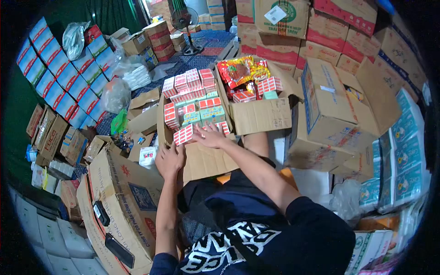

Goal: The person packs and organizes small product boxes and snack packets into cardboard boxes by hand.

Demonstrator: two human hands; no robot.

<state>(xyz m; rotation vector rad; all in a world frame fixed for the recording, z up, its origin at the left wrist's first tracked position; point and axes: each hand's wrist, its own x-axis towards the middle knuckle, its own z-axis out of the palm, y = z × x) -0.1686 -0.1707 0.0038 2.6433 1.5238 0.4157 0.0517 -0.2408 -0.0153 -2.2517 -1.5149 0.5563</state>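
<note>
shirt [298, 238] | left hand [169, 160] at carton [208, 161] | right hand [211, 136] on packs [183, 135]

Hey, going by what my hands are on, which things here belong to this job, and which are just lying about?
Apparently in the job:
- small red-and-white boxes, under your right hand
- open carton holding them, with your left hand at its near edge

Probably just lying about:
- phone
- standing fan
- green plastic bag
</note>
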